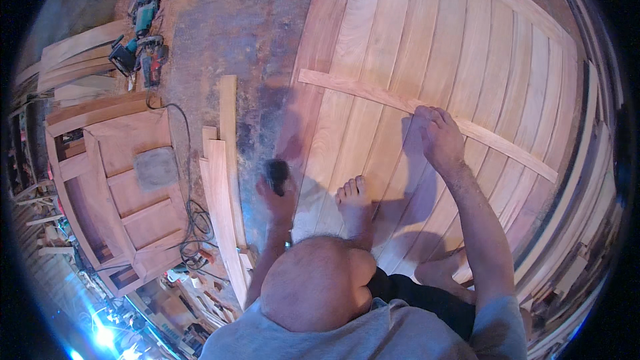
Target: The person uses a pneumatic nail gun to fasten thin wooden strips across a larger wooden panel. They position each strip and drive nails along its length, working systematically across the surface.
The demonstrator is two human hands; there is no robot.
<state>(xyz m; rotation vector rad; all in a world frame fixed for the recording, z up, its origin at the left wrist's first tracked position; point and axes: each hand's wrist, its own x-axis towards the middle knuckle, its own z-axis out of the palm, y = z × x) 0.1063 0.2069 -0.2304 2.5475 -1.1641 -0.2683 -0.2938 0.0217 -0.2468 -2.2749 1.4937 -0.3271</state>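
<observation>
A large panel of pale, reddish planks (460, 40) lies under me, framed by wider boards. Across it, at a slant, runs a thin wooden strip (360, 90). My right hand (437, 137) is on that strip near its middle, the fingers bent down and closed over its edge. Off the panel's left edge, my left hand (272, 199) grips a small black, blocky object (277, 173); its kind is not clear, as the hand is somewhat blurred. My bare left foot (353, 193) rests on the planks between my hands, with my bent knee (313, 283) below it.
Several loose boards (220, 193) lie left of my left hand. Farther left is a smaller panelled wooden frame (133, 190) with a grey square pad (157, 168) on it. Power tools (145, 47) and a black cable (190, 207) lie on the stained floor. Long timbers (573, 227) line the right side.
</observation>
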